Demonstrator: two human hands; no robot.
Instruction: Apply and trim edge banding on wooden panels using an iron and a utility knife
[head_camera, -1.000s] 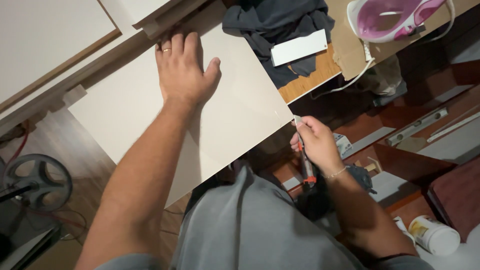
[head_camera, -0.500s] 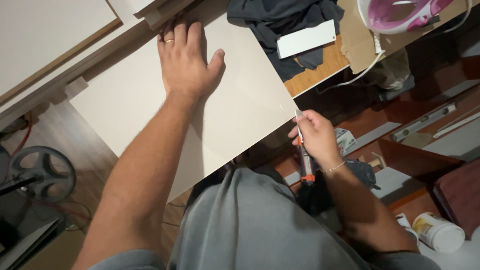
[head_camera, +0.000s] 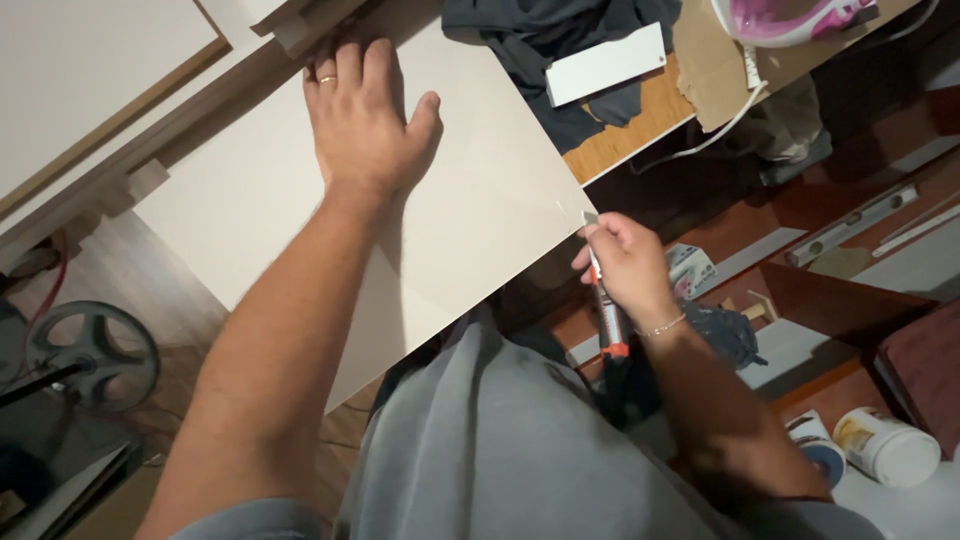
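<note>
Nearest the camera, at the bottom of the frame, the person's grey shirt (head_camera: 520, 450) fills the view, with both forearms reaching out from it. Right of centre, the right hand (head_camera: 625, 265) is clenched around a utility knife (head_camera: 605, 300) with a red-and-grey handle, its blade tip touching the lower right corner of a large pale board (head_camera: 470, 200). Only that corner is being worked; no long cut line shows along the board, and whether any trimming is finished cannot be told, so most of the edge looks untouched. Lower right, two small tubs (head_camera: 885, 445) sit on the floor, and a dark bundle lies just behind the wrist. Further up, the left hand (head_camera: 365, 120) lies flat and spread on the board, grasping nothing, pressing it down, a ring on one finger. At the left edge a round wheel (head_camera: 90, 350) rests on the wooden floor. Farthest, along the top, a dark cloth (head_camera: 550, 30) and a white strip (head_camera: 605, 62) lie on the tabletop (head_camera: 640, 130), beside a pink-and-white iron (head_camera: 790, 18).
</note>
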